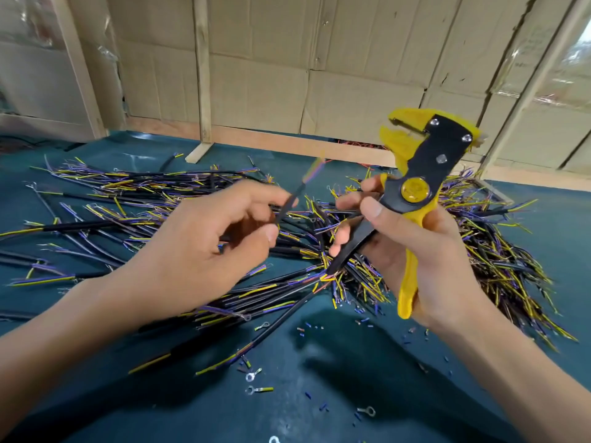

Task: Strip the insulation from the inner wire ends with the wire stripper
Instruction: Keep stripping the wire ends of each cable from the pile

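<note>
Head view of a wire-stripping station. The left hand (204, 238) pinches a black cable (289, 203) between thumb and curled fingers (271, 199); the cable rises obliquely up and to the right, and its exposed inner wire ends (315, 169), blurred, show purple, yellow and reddish strands fanned above the grip. The right hand (425, 251) grips the wire stripper (415, 193) upright, its fingers wrapped round the handles: the yellow handle (407, 282) lies in the palm, the black handle (351, 247) under the fingertips. The stripper's yellow head (403, 129) points up and to the left with its jaws parted. The wire ends lie to the left of and below the head, apart from it, not between the jaws.

Below both hands, a dark green desk (367, 362) carries a spread heap of black cables (160, 203) with purple and yellow inner wires, continuing to the right behind the right hand. Small bits of cut insulation (307, 330) and several ring terminals (252, 375) are scattered on the near part of the desk. Flattened cardboard (287, 59) on a wooden frame (201, 75) forms the backdrop.
</note>
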